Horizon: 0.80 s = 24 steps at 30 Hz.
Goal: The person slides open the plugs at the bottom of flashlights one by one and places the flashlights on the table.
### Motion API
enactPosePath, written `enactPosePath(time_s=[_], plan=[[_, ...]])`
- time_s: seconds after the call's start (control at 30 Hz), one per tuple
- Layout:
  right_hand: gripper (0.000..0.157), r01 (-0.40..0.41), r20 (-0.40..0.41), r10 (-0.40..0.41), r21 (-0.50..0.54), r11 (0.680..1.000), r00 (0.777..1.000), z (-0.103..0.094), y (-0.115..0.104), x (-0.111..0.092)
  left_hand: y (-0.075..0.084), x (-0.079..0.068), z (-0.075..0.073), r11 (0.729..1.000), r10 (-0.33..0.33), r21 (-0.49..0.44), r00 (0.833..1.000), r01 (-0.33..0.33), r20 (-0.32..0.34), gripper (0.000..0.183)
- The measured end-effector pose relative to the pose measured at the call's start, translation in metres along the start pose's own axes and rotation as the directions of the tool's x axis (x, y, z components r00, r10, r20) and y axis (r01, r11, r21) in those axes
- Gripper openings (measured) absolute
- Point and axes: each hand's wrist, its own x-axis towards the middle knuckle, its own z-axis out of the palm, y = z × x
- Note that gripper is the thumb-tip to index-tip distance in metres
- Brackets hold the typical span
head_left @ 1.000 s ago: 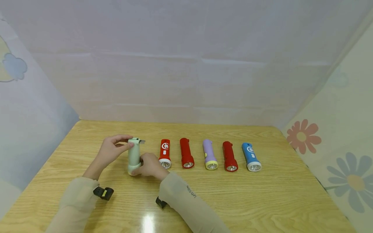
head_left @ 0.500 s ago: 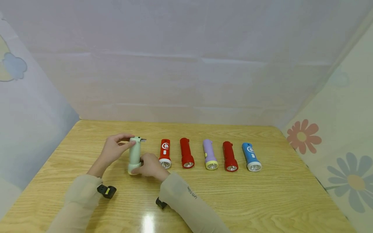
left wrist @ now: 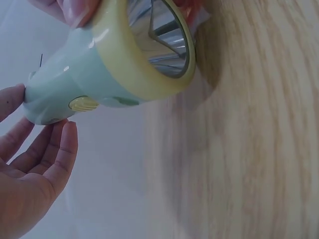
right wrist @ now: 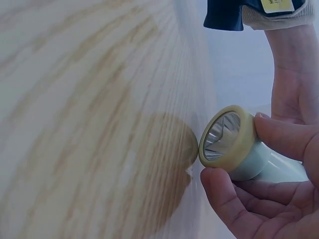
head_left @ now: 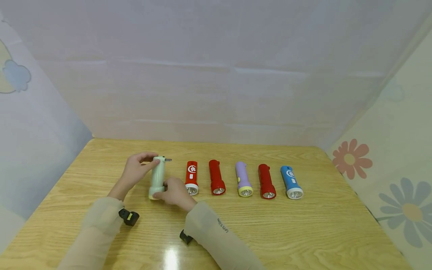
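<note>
A pale green flashlight (head_left: 158, 175) with a yellow rim is tilted at the left of the table, lens end low. Its metal plug prongs (head_left: 168, 160) stick out sideways at the raised tail end. My left hand (head_left: 135, 169) pinches that tail between thumb and fingertips. Around the lens end, my right hand (head_left: 177, 192) grips with thumb and fingers. In the left wrist view the yellow rim (left wrist: 124, 50) faces the camera, and a yellow switch (left wrist: 83, 103) shows on the body. The right wrist view has the rim (right wrist: 244, 144) at the tabletop; whether it touches I cannot tell.
To the right, several flashlights lie in a row on the wooden table (head_left: 320, 225): a red one with a white rim (head_left: 191, 176), two plain red ones (head_left: 216, 176) with a purple one (head_left: 241, 174) between them, and a blue one (head_left: 291, 180). A pale curtain hangs behind.
The flashlight's tail has moved slightly right and away from me, with my left hand and forearm following. The right hand has stayed almost still at the lens end. The row is unchanged.
</note>
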Motion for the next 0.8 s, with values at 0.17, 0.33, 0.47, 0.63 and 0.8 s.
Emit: enactPosePath(time_s=[0.17,0.33,0.47,0.63,0.8], plan=[[0.024,-0.003,-0.005,0.003,-0.006,1.000,1.000,-0.001,-0.001,-0.001,0.000,0.001,0.001,1.000,-0.002,-0.012,1.000,0.002,0.003,0.038],[0.023,0.003,-0.024,-0.004,-0.005,1.000,1.000,-0.003,-0.002,-0.002,-0.001,0.003,0.002,1.000,-0.019,-0.006,1.000,0.020,0.023,0.039],[0.023,-0.005,-0.027,0.005,0.008,1.000,1.000,-0.003,-0.002,-0.001,-0.003,0.006,0.004,0.999,-0.038,-0.001,0.999,0.038,0.028,0.040],[0.023,-0.006,-0.041,0.007,0.010,1.000,0.999,-0.002,-0.001,0.000,-0.005,0.011,0.006,0.999,-0.034,0.004,0.999,0.034,0.027,0.038],[0.024,0.014,-0.049,-0.014,0.003,1.000,0.999,-0.001,0.001,0.001,-0.008,0.014,0.008,0.999,-0.037,0.013,0.998,0.036,0.044,0.038]])
